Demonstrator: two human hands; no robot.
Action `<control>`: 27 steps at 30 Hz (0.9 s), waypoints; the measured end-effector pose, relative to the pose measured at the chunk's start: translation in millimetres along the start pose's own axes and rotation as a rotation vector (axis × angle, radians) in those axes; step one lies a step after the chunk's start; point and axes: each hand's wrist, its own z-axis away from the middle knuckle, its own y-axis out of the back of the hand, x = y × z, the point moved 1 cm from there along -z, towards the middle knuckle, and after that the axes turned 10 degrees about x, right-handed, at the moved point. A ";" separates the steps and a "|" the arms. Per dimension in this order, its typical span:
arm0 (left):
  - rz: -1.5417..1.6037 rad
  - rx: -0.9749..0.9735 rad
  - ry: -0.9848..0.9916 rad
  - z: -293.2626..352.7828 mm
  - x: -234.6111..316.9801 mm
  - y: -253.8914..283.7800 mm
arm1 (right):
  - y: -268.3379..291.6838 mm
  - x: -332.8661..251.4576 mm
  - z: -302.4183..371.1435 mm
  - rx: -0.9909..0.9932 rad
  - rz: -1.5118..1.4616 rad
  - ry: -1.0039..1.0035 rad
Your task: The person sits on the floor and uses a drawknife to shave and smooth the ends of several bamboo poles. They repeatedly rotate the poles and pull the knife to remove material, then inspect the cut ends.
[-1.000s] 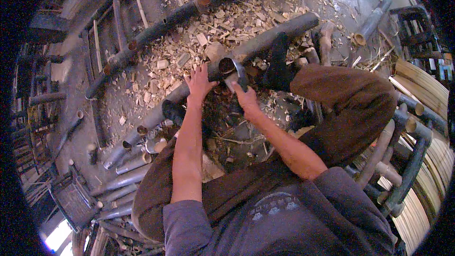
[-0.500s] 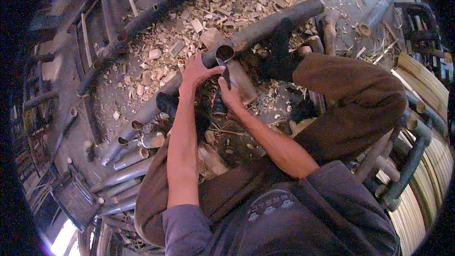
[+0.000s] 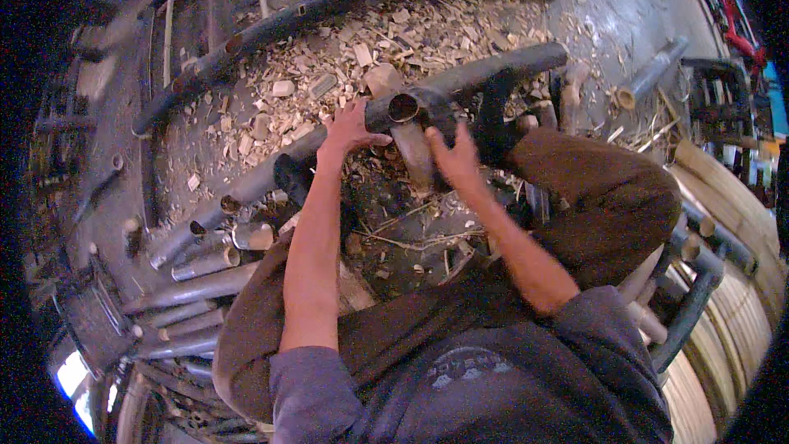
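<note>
A long dark pole [image 3: 493, 66] lies slantwise before me, and a hollow tube with a dark round mouth [image 3: 403, 108] sits against its middle. The tube's paler side [image 3: 415, 160] shows below the mouth. My left hand [image 3: 349, 127] lies at the pole just left of the tube, fingers spread and thumb stretched toward the tube. On the tube's other side is my right hand [image 3: 456, 156], its fingers smeared by motion. A dark shape lies between its thumb and fingers; whether the hand grips it, I cannot make out.
Wood chips [image 3: 320, 86] cover the floor beyond the pole. A dark ladder-like frame [image 3: 304, 8] lies past them. Cut tubes [image 3: 205, 263] are piled at left; a single tube [image 3: 653, 74] lies far right. Pale strips [image 3: 723, 296] are stacked at right beside my bent leg [image 3: 600, 189].
My right hand has swung away from the tube to the right; the dark blade-like tool seen beside the tube has left that spot. My left hand stays near the pole. The whole view has shifted.
</note>
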 end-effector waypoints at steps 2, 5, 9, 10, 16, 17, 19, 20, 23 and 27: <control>-0.105 0.048 0.033 6.7 4.0 -0.1 | 56.7 -45.9 -35.2 -0.153 0.540 0.140; -0.172 0.115 0.050 6.4 28.0 4.8 | 86.8 -77.2 -67.0 -0.211 0.847 0.587; -0.155 0.236 -0.053 8.7 26.5 -4.7 | 83.4 -81.1 -92.7 -0.359 0.994 0.911; -0.161 0.225 -0.038 7.4 30.0 -4.0 | 79.4 -82.7 -95.1 -0.384 1.002 0.935; -0.256 0.389 -0.068 6.2 14.5 -20.1 | 54.5 -84.9 -101.9 -0.439 1.037 0.983; -0.301 0.436 -0.071 6.2 4.6 -28.7 | 50.3 -86.8 -102.1 -0.445 1.036 0.986; -0.276 0.345 -0.059 4.5 19.7 -17.8 | 53.5 -85.0 -107.5 -0.461 1.061 0.978; -0.264 0.300 -0.053 3.8 26.6 -13.5 | 53.5 -84.7 -109.7 -0.477 1.069 0.981; -0.227 0.281 -0.010 4.2 22.0 -15.4 | 43.2 -81.0 -113.0 -0.473 1.030 1.020; -0.217 0.326 -0.060 9.6 29.0 -12.8 | 35.4 -75.9 -121.0 -0.550 1.091 0.976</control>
